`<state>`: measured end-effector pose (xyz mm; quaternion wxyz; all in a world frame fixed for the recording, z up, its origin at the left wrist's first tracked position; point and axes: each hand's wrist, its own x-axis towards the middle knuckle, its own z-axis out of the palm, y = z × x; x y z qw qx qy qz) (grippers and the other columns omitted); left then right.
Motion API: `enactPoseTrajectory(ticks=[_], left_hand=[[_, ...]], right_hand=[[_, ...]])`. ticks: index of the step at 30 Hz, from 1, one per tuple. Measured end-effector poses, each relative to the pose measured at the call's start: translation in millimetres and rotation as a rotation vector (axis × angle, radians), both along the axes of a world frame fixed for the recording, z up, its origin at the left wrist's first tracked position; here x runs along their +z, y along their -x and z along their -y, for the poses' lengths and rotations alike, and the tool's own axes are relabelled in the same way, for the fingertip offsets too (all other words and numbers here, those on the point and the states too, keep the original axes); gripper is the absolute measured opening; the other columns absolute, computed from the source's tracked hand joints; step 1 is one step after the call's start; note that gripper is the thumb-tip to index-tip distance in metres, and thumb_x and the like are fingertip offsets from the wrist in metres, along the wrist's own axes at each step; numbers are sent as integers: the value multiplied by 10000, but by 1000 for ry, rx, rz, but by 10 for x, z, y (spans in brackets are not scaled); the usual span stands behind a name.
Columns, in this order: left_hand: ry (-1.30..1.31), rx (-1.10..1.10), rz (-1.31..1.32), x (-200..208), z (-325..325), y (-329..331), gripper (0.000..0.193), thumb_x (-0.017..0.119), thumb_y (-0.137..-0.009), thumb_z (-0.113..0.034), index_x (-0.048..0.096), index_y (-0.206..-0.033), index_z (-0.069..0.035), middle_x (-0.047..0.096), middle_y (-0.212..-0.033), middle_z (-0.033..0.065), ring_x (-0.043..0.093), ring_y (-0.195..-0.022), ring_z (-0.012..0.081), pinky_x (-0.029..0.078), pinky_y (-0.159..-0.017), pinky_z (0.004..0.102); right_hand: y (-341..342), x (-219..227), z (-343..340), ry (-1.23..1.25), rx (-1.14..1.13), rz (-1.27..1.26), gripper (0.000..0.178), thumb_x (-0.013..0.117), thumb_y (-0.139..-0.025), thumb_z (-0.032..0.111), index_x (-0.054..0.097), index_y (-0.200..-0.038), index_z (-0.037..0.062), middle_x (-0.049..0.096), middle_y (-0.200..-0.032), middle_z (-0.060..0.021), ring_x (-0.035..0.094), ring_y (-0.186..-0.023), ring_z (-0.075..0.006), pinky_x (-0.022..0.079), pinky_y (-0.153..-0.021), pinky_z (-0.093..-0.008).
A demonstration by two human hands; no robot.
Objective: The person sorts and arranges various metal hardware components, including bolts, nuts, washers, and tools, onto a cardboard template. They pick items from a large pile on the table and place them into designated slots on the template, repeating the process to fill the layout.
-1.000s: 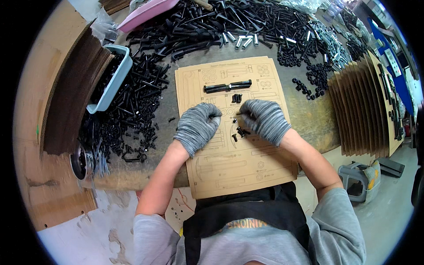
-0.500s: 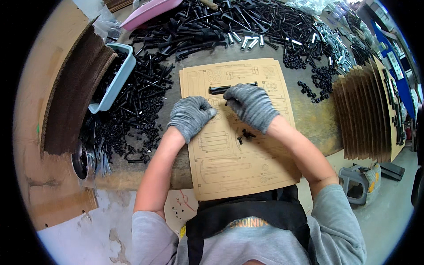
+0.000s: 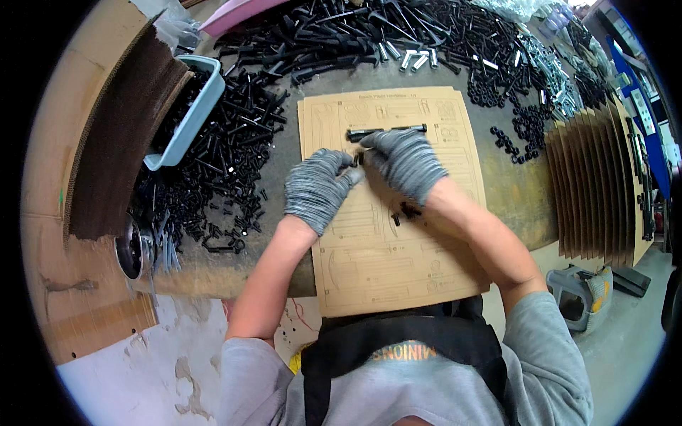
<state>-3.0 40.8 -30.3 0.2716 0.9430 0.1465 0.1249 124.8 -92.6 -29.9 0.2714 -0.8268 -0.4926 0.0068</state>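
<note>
A brown cardboard sheet (image 3: 455, 248) printed with part outlines lies before me, its near edge at my waist. Both my hands wear grey knit gloves and meet over its upper half. The thumb and fingers of my left hand (image 3: 318, 190) close about a short black bolt (image 3: 358, 160). My right hand (image 3: 408, 165) has its fingers bunched beside that bolt; what they grip is hidden. Just beyond the right fingers, long black bolts (image 3: 387, 132) lie crosswise on the sheet. Several short black bolts (image 3: 408, 210) sit in a loose cluster below the right wrist.
Black bolts (image 3: 241, 135) are heaped at left beside a light blue bin (image 3: 188, 117). Black hardware (image 3: 334, 42) covers the table's back, with silver sleeves (image 3: 419, 59) in front. Black nuts (image 3: 522, 135) lie at right, near upright cardboard sheets (image 3: 593, 184). A metal bowl (image 3: 130, 248) stands at left.
My left hand has moved right, close to the right fingertips, and a short bolt now shows between them. My right hand has shifted slightly. The whole view has also moved a little.
</note>
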Motion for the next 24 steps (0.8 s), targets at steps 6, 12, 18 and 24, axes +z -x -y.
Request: enactPoseTrajectory(ticks=[6,12,18,24], left_hand=[[89,-355,13,-70,412,431,361,670,-810,-326,645,-1066,-72,638,-981,117,629,-901,279,516,-812,377],[-29,-362,-237,138,602,213,254,596,-838,-283,652,-953,-64,625,-950,148,638,-890,299,526,-756,411],[-220,-356,-195,11,646,271,209,554,-871,-251,626,-894,-56,637,-885,139,650,-832,302,534,-699,430],[-23,-133,-122,142,195,492,199,636,-845,-267,635,-834,-69,631,-796,127,636,-739,298,512,-692,396]], right_hand=[[319,426,846,358,33,-212,225,660,-835,285,646,-912,74,657,-835,-148,639,-782,-324,501,-713,-416],[428,195,887,245,-28,-65,112,668,-779,93,653,-889,87,633,-872,-126,634,-757,-314,519,-693,-402],[427,273,783,413,14,-30,172,623,-808,106,606,-978,86,612,-950,-154,628,-836,-342,512,-723,-417],[314,300,793,193,-30,-107,191,639,-787,61,623,-975,35,649,-877,-148,647,-774,-302,525,-702,-387]])
